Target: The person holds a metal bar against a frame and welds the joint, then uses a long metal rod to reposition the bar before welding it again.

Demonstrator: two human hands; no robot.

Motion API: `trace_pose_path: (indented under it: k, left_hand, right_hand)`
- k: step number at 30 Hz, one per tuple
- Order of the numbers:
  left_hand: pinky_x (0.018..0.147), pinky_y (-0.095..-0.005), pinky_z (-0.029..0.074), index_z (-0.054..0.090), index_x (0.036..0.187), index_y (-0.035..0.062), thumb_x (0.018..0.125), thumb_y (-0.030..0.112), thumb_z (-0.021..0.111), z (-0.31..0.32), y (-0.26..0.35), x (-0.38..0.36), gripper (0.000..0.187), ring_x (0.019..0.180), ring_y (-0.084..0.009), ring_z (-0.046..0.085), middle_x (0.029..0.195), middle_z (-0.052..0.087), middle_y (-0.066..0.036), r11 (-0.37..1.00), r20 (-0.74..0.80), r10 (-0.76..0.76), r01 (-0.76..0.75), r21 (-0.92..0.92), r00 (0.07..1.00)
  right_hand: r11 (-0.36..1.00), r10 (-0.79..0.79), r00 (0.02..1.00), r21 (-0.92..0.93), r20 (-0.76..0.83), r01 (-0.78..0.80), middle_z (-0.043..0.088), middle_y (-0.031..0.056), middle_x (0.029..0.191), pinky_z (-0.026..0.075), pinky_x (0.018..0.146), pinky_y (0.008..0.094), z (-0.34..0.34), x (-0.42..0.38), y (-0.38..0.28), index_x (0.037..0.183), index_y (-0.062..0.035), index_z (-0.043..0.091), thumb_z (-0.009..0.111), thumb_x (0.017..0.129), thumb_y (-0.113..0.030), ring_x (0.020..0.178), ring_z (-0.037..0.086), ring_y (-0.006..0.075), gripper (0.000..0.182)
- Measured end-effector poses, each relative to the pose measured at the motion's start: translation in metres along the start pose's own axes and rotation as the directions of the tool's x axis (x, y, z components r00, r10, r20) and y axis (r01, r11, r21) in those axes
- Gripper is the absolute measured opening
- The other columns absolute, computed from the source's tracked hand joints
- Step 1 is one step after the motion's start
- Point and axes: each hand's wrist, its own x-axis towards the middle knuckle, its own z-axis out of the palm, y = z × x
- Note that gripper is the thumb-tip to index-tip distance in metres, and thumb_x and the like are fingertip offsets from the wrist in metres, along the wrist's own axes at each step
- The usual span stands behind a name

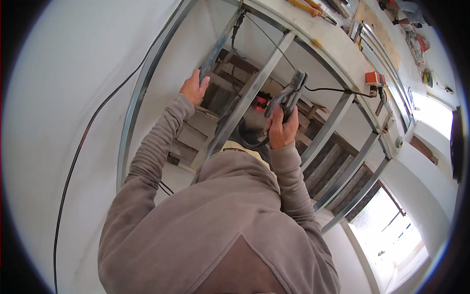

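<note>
My left hand [195,89] is closed round the lower end of a worn blue metal bar [218,50], which slants up to the top of a metal frame. In my right hand [284,128] is a dark grey clamp [295,90], its jaws pointing up and a thick cable hanging from its lower end. The clamp is in front of the opening between two metal uprights. One bare metal upright [254,90] stands between my hands.
A curved-looking white ledge [338,61] runs above the frame, with orange-handled pliers [306,7] and a red and black tool [375,78] on it. A black cable [90,120] hangs along the left wall. Wooden boards [330,166] lie behind the uprights.
</note>
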Motion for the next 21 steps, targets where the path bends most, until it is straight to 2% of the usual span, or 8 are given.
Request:
trace_pose_path:
  k: [6, 11, 17, 21]
  left_hand:
    - [0.08, -0.0526, 0.05, 0.046, 0.128, -0.004, 0.101, 0.044, 0.052, -0.007, 0.012, -0.001, 0.055, 0.094, -0.0518, 0.063, 0.098, 0.066, -0.034, 0.999, 0.026, -0.034, 0.033, 0.032, 0.999]
    - [0.085, -0.0504, 0.05, 0.044, 0.133, -0.0049, 0.101, 0.043, 0.052, -0.013, 0.023, -0.002, 0.058, 0.101, -0.0513, 0.062, 0.106, 0.064, -0.036, 0.995, 0.075, -0.102, 0.1, 0.025, 0.992]
    - [0.083, -0.0509, 0.051, 0.044, 0.133, -0.005, 0.101, 0.042, 0.053, -0.013, 0.019, 0.001, 0.057, 0.099, -0.0513, 0.063, 0.103, 0.065, -0.035, 0.994, 0.118, -0.113, 0.112, 0.013, 0.987]
    - [0.082, -0.0517, 0.05, 0.043, 0.133, -0.0055, 0.101, 0.043, 0.052, -0.01, 0.016, 0.0, 0.059, 0.097, -0.0523, 0.063, 0.101, 0.065, -0.035, 0.997, 0.067, -0.071, 0.069, 0.026, 0.995]
  right_hand:
    - [0.987, -0.133, 0.991, -0.087, -0.022, 0.131, 0.063, 0.0038, 0.08, 0.046, 0.061, 0.027, 0.007, 0.018, 0.021, 0.109, 0.0007, 0.056, 0.062, 0.099, -0.021, 0.066, 0.054, 0.0098, 0.024]
    - [0.986, -0.113, 0.993, -0.124, -0.028, 0.109, 0.066, 0.0075, 0.085, 0.048, 0.068, 0.0286, 0.009, 0.028, 0.021, 0.109, 0.0011, 0.057, 0.064, 0.099, -0.021, 0.074, 0.057, 0.012, 0.025]
    - [0.974, -0.13, 0.991, -0.19, -0.031, 0.122, 0.069, 0.0097, 0.089, 0.05, 0.075, 0.0295, 0.01, 0.036, 0.028, 0.112, 0.001, 0.058, 0.063, 0.099, -0.024, 0.08, 0.061, 0.0143, 0.029]
    - [0.983, -0.11, 0.994, -0.153, -0.021, 0.106, 0.069, 0.0101, 0.091, 0.05, 0.076, 0.0293, 0.014, 0.039, 0.031, 0.112, 0.0008, 0.058, 0.064, 0.099, -0.025, 0.08, 0.061, 0.0141, 0.029]
